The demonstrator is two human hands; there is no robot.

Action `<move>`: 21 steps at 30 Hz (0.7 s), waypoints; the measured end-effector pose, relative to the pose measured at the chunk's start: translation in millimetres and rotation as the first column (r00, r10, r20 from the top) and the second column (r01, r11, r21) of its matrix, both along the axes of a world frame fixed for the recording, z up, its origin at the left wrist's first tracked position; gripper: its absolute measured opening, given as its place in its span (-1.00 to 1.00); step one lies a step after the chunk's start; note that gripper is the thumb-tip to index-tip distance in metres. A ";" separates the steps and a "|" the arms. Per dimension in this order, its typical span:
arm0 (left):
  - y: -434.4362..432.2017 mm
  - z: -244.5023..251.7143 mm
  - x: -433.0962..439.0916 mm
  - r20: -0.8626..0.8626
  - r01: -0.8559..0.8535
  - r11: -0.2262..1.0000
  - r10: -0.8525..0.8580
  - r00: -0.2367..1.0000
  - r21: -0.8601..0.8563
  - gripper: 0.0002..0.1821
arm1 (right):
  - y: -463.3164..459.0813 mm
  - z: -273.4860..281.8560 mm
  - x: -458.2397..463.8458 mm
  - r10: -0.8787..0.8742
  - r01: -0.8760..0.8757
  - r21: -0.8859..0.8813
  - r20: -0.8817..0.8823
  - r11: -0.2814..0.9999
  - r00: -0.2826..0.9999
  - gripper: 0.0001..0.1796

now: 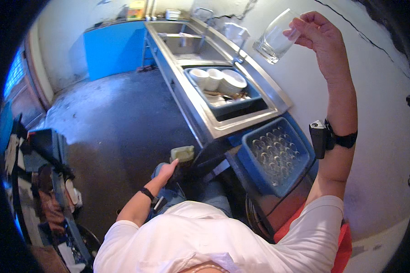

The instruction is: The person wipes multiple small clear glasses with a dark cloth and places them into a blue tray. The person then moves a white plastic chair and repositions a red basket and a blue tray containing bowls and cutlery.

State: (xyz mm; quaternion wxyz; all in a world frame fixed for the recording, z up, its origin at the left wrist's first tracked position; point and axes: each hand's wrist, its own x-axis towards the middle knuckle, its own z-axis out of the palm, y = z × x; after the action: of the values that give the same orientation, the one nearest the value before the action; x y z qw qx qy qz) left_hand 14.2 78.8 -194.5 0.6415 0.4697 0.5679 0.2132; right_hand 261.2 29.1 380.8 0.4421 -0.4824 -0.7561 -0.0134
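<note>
High in the upper right, my right hand (pixel 316 30) grips a clear drinking glass (pixel 276 37) near its rim. The glass tilts, its thick base pointing down and left, in front of the white wall. Low by my knee is my left hand (pixel 167 172), its fingers mostly hidden and its thumb stretched forward. Just past that thumb appears a pale green plastic container (pixel 182 153); whether the hand touches it is unclear. To the right, a blue plastic tub (pixel 244 167) holds several clear glasses (pixel 275 153) in rows.
A stainless steel sink unit (pixel 222 128) runs ahead of me. In its near end sits a blue basin (pixel 222 109) with white cups (pixel 199 76), stacked white plates (pixel 234 80) and utensils. The tub's brown table (pixel 287 208) stands at my right, cluttered items (pixel 53 204) at left.
</note>
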 end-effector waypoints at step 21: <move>-17.7 358.9 -38.9 0.740 -0.262 0.756 -0.399 0.542 0.600 -0.58 | 26.3 -82.1 -139.7 0.128 -0.128 0.023 -0.015 0.992 0.992 -0.45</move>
State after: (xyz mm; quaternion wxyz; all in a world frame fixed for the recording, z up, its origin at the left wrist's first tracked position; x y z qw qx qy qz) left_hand -24.7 61.1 164.4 0.6344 0.5236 0.0584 0.5657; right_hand 121.5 55.3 298.7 0.4534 -0.4283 -0.7816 0.0106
